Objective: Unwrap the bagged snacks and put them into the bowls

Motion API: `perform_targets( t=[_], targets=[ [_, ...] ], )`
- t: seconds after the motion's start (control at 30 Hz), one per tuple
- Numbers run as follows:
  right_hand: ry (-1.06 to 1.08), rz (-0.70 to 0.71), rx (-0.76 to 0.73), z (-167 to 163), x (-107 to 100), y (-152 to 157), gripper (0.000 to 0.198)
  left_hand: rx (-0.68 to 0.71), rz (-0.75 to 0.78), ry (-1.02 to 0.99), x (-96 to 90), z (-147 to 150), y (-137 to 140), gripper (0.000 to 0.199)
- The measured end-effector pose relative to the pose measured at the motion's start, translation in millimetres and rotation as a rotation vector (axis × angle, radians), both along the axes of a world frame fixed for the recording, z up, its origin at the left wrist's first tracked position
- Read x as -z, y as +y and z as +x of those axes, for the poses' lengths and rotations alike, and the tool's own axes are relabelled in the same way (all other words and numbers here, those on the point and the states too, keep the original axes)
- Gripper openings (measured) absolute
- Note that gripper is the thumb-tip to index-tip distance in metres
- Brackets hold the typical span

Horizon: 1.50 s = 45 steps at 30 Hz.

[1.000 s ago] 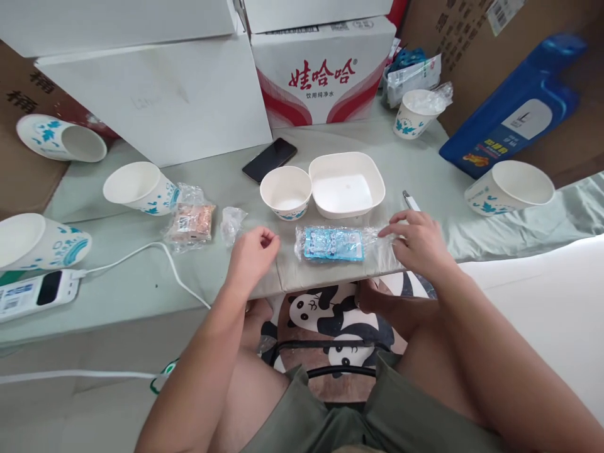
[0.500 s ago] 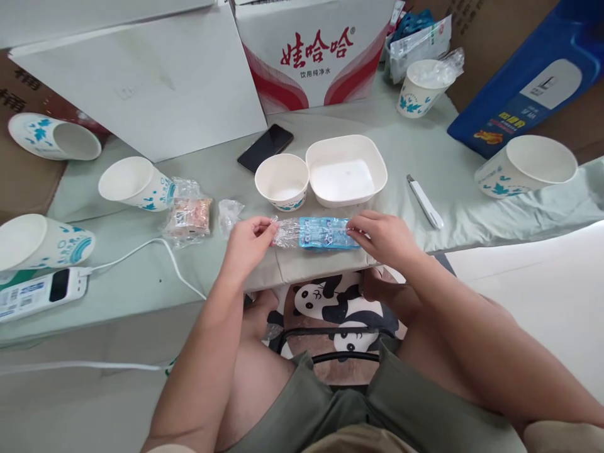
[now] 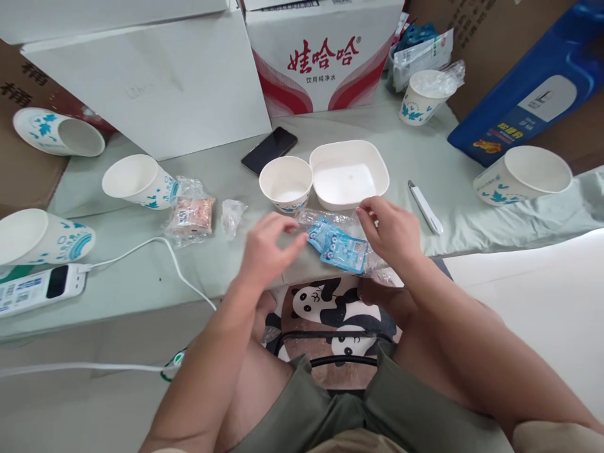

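Two overlapping blue sachets lie at an angle near the table's front edge, with a clear plastic wrapper spread loosely behind and to the right of them. My left hand is at their left side, thumb and fingers apart, the thumb tip close to the left sachet. On the right, my right hand has its fingers drawn together at the wrapper's edge. Just beyond stand a white paper bowl and a squarish white tub.
A utility knife lies to the right and a phone behind the bowl. Left are a wrapped packet, crumpled plastic, several paper cups and a power strip. Boxes and a blue bottle line the back.
The sachets have shifted from a straight row to an angled, overlapping pair. My left hand has let go of the wrapper's end and moved right; my right hand has risen slightly.
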State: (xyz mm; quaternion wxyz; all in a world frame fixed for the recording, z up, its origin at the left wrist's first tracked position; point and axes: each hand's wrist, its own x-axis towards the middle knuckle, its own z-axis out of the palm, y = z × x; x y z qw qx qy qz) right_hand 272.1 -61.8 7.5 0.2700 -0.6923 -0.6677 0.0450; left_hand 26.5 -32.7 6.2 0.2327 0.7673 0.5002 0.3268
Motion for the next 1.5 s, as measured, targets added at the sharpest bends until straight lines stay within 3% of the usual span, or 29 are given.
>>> perform_targets(
  t=[0.1, 0.17, 0.27, 0.4, 0.5, 0.73, 0.97, 1.1, 1.23, 1.37, 1.5],
  targets=[
    [-0.067, 0.144, 0.043, 0.1, -9.9, -8.7, 0.023, 0.269, 0.043, 0.052, 6.0, 25.4, -11.5, 0.018],
    [-0.055, 0.200, -0.072, -1.1, -13.6, -18.6, 0.025, 0.312, -0.002, 0.113, 9.6, 34.4, -14.5, 0.021],
    [-0.042, -0.028, -0.337, -4.9, -6.5, -25.4, 0.027, 0.194, -0.116, 0.172, 9.0, 33.3, -13.4, 0.019],
    [-0.043, -0.363, -0.341, -7.6, 10.5, -12.6, 0.029, -0.001, -0.347, 0.254, 1.4, 25.5, -11.8, 0.036],
    [-0.015, -0.400, -0.346, -9.0, 13.9, -3.1, 0.031, 0.024, -0.494, 0.277, 0.9, 28.6, -14.8, 0.047],
    [0.104, -0.480, -0.275, -21.1, 19.9, 2.3, 0.055, 0.027, -0.556, 0.054, 18.6, 33.5, -10.1, 0.028],
    [0.157, -0.506, -0.173, -27.1, 23.4, 9.4, 0.038, -0.086, -0.705, -0.333, 30.2, 27.0, -7.6, 0.024],
    [0.456, -0.516, -0.135, -28.2, 19.3, 4.3, 0.041, -0.127, -0.814, -0.601, 19.6, 29.9, -11.4, 0.024],
    [0.888, -0.487, -0.177, -26.4, 16.9, -7.1, 0.044, -0.106, -0.845, -0.672, 5.3, 30.5, -12.3, 0.029],
    [1.223, -0.470, -0.154, -19.3, 17.6, -14.1, 0.039, -0.163, -0.775, -0.692, 1.4, 30.7, -8.8, 0.026],
    [1.331, -0.381, -0.072, -9.9, 19.7, -11.5, 0.042, -0.295, -0.657, -0.800, 5.3, 27.9, -1.9, 0.022]
  ],
)
